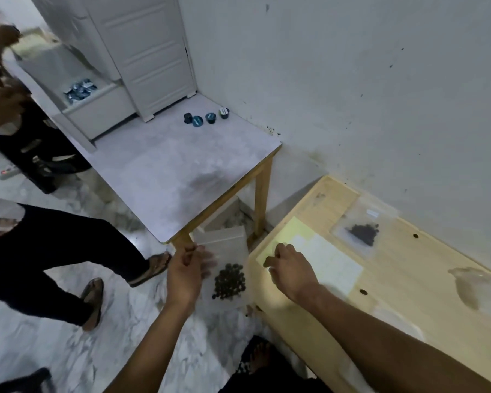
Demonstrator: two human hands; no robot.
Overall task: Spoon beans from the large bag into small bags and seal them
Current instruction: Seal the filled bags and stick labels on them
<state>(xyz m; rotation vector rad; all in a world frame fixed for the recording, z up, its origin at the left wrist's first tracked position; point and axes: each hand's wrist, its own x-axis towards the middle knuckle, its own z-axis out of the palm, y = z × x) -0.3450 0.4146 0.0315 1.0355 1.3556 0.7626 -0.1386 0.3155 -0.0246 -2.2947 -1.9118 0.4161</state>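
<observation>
My left hand [186, 272] pinches the top of a small clear bag [228, 279] that holds a clump of dark beans, in the air left of the wooden table [408, 268]. My right hand [289, 269] rests with curled fingers on the yellow label sheet [298, 231] at the table's near corner; whether it pinches a label is hidden. A larger clear bag with dark beans [360, 229] lies flat near the wall. Another crumpled clear bag [476, 287] lies at the right. No spoon is in view.
A grey-topped side table [165, 171] stands to the left with small dark capsules [206, 117] at its back. White drawers [102, 106] stand beyond. Two other persons stand at the left on the marble floor. A wall runs behind both tables.
</observation>
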